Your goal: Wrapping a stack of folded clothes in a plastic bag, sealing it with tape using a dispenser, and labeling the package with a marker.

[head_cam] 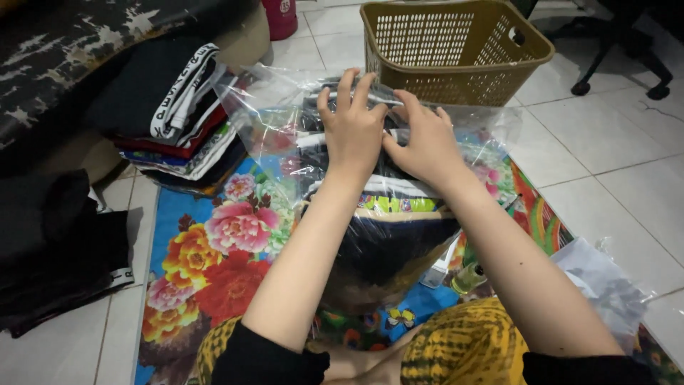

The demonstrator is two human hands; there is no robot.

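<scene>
Clear plastic bag (370, 192) with folded clothes inside lies in the middle of the frame, on a flowered mat (214, 249). The left hand (353, 128) and right hand (425, 142) pinch its top edge, touching each other. A brown basket (456, 50) stands behind.

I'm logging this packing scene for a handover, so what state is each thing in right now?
Clear plastic bag: filled with folded clothes, mouth under both hands.
Left hand: pressing on the bag's top edge.
Right hand: pressing beside it.
Plastic basket: upright; inside not visible.
Stack of folded clothes: piled, unbagged.
Floral mat: spread flat.
</scene>
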